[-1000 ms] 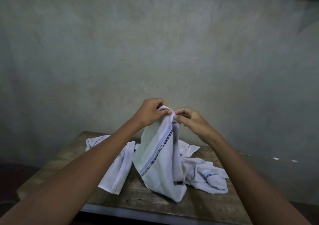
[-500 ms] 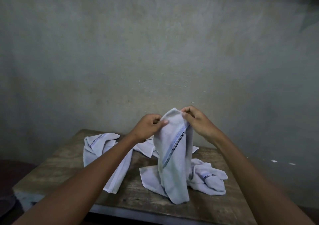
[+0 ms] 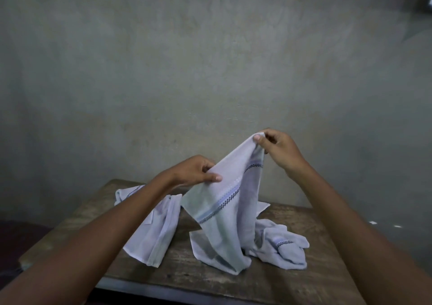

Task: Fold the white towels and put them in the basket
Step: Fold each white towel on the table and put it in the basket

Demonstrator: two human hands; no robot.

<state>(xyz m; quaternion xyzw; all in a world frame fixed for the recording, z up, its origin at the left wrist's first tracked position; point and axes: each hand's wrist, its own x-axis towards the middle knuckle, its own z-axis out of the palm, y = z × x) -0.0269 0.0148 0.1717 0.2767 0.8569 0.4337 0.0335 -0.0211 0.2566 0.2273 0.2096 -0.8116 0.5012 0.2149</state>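
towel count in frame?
3 for sure: held towel, pinched by left hand and right hand; draped towel at the table's left; crumpled towel at right. White corner behind the held towel may be a fourth.

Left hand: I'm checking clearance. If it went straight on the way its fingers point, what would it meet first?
The left hand points rightward into the hanging white blue-striped cloth towel it pinches; beyond that fold, depth is unclear.
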